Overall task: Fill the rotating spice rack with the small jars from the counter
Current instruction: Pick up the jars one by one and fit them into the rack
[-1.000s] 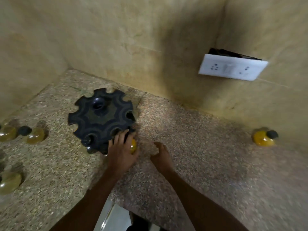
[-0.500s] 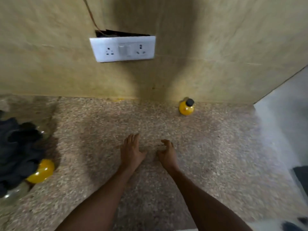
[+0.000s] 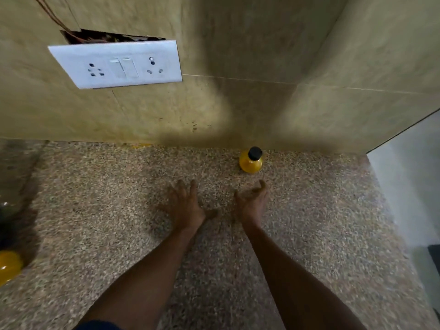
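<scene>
Currently both hands are out over the speckled counter (image 3: 95,222), holding nothing. Left hand (image 3: 184,206): palm down, fingers straight and slightly spread, pointing toward the wall; whether it rests on the counter or hovers just above it I cannot tell, though a shadow sits close under it. Right hand (image 3: 252,201): turned more on its side, thumb out to the left, fingers loosely curled at the tips with a clear gap between thumb and fingers, nothing in it. Its fingertips point at the yellow jar (image 3: 250,163) and are near it but not touching. The jar has a black cap, stands upright at the back of the counter, just beside the tiled wall (image 3: 238,67) and close to the corner. Both forearms come in from the bottom edge, bare, angled slightly toward each other; a bit of dark sleeve (image 3: 100,326) shows at the left elbow. At the far left edge, a second yellow jar (image 3: 9,265) is partly cut off, with a dark blurred shape above it that I cannot identify. A white socket-and-switch plate (image 3: 116,64) hangs loose on the wall, upper left, with wires showing above it.
</scene>
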